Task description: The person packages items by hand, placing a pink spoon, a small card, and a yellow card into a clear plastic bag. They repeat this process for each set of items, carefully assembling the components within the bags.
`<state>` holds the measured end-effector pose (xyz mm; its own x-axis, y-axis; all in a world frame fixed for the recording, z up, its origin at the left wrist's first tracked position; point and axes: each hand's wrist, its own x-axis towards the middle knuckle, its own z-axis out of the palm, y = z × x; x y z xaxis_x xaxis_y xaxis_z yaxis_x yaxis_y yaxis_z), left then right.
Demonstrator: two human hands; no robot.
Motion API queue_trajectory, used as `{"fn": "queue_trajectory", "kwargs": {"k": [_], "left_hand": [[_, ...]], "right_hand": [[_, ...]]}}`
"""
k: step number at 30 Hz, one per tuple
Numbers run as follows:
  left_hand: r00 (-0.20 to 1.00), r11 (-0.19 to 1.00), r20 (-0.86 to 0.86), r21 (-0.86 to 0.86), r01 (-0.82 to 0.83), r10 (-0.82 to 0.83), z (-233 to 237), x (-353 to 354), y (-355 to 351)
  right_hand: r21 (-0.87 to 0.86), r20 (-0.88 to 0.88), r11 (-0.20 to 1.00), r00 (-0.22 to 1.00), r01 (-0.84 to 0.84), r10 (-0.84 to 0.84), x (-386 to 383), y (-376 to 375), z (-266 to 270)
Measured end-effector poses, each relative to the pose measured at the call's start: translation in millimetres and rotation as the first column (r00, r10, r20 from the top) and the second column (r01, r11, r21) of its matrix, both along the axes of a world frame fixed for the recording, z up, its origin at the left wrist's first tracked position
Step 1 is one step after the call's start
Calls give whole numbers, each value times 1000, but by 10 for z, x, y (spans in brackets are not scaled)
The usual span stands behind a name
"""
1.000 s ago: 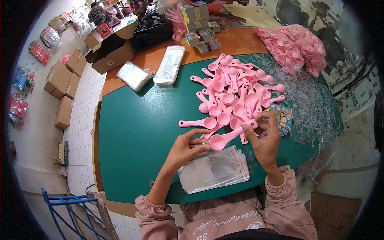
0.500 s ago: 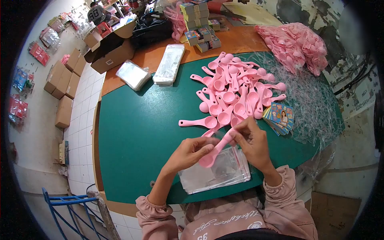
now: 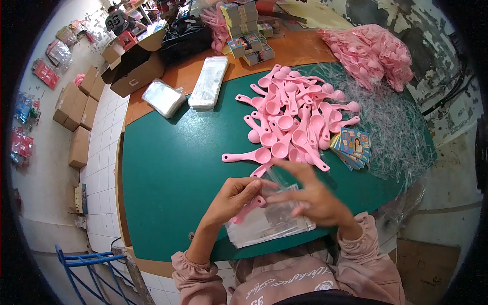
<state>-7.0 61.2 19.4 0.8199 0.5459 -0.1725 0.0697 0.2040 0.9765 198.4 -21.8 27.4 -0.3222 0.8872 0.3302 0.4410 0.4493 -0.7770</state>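
Observation:
My left hand (image 3: 235, 199) is closed around a pink spoon (image 3: 251, 207), whose holed handle end shows past the fingers. Beside it, my right hand (image 3: 317, 199) is blurred, its fingers spread and nothing seen in them. Both hands are above a stack of clear plastic bags (image 3: 264, 229) at the table's near edge. Just beyond them lies a heap of pink spoons (image 3: 285, 123). Small printed cards (image 3: 354, 145) are fanned out to the heap's right.
On the green table (image 3: 162, 168) are two stacks of clear bags (image 3: 208, 84) (image 3: 163, 98) and loose clear plastic strips (image 3: 391, 137). Behind stand piled card bundles (image 3: 244, 30), a bag of pink spoons (image 3: 368, 56) and an open carton (image 3: 133, 71). Farther back is a person (image 3: 119, 21).
My right hand has let go of the spoon and opened. The spoon has turned and moved left in my left hand. Another spoon now lies at the heap's near right edge.

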Motion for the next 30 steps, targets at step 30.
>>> {"fn": "queue_trajectory", "kwargs": {"k": [30], "left_hand": [[1000,995,1,-103,12,-12,-11,71,21]], "right_hand": [[-44,-68,681,678,731,-732,383,-189,390]]}}
